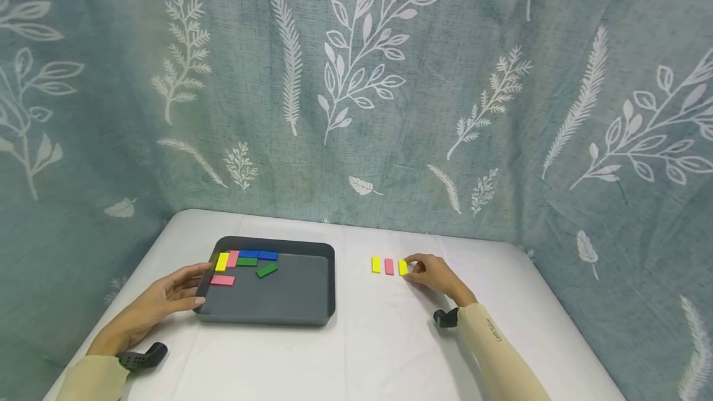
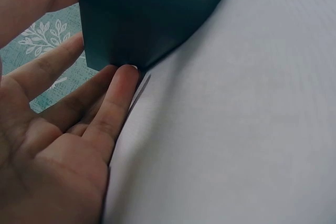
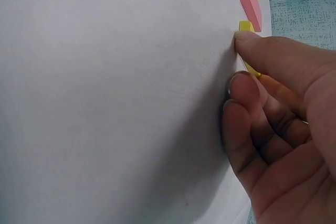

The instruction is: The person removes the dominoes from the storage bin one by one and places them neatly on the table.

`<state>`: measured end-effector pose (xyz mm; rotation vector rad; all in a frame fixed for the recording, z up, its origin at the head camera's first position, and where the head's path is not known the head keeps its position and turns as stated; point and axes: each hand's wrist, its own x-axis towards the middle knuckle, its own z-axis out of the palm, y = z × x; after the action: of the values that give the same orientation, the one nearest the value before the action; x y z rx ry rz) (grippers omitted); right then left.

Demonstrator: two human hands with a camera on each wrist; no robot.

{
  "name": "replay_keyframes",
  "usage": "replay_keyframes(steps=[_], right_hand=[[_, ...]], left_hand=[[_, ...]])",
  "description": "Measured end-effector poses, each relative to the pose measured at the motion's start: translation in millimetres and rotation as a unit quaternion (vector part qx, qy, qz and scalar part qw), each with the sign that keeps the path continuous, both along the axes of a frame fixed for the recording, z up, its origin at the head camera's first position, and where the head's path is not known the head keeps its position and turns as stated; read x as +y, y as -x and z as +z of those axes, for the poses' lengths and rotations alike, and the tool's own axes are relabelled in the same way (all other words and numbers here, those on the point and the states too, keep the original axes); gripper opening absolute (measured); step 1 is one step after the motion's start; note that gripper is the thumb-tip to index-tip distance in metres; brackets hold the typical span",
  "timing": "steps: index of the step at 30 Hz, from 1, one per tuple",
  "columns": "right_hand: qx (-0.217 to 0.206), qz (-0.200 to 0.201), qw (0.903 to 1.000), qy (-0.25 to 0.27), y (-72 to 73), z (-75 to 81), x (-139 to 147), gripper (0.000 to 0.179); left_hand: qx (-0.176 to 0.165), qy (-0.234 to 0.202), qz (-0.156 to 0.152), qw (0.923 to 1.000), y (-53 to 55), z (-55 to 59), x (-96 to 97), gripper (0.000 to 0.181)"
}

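At the left, a dark grey tray [image 1: 267, 299] holds yellow, pink, blue and green flat blocks. My left hand [image 1: 158, 297] rests against its left wall, thumb and fingers spread; in the left wrist view, the fingertips touch the tray's outer side [image 2: 142, 19]. Right of the tray, my right hand [image 1: 436, 275] pinches a yellow block [image 1: 402, 267] between thumb and fingers, at the end of a short row on the cloth. Beside it stand a pink block [image 1: 388, 267] and another yellow block [image 1: 375, 265]. In the right wrist view, the thumb partly hides the pinched yellow block [image 3: 245, 25].
A white cloth [image 1: 384, 345] covers the table. Inside the tray, a green block [image 1: 267, 270] lies askew, and a pink block [image 1: 223, 280] lies near the left wall. A patterned teal curtain [image 1: 250, 110] surrounds the table's back and sides.
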<state>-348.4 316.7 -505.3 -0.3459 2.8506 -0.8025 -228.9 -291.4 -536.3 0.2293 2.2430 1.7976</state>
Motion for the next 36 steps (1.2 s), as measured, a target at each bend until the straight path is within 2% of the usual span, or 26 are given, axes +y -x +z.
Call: replay_keyframes(steps=[9,17,28,36], right_hand=[[-0.011,0.004,0.9997,0.019,3.4,2.7,3.8,0.060],[0.020,0.011,0.9989,0.042,1.8,12.4,-7.4,0.052],[0.056,0.044,0.9954,0.064,0.1,27.6,-57.2,0.045],[0.054,0.078,0.9906,0.098,-2.7,37.0,-98.4,0.041]], left_hand=[[0.000,-0.007,0.001,1.0000,0.7,0.5,0.7,0.080],[-0.007,-0.009,0.003,0.9999,1.3,2.6,0.7,0.082],[-0.005,-0.008,0.007,0.9999,0.2,1.2,2.1,0.081],[-0.009,-0.010,0.008,0.9999,-1.0,1.2,1.5,0.081]])
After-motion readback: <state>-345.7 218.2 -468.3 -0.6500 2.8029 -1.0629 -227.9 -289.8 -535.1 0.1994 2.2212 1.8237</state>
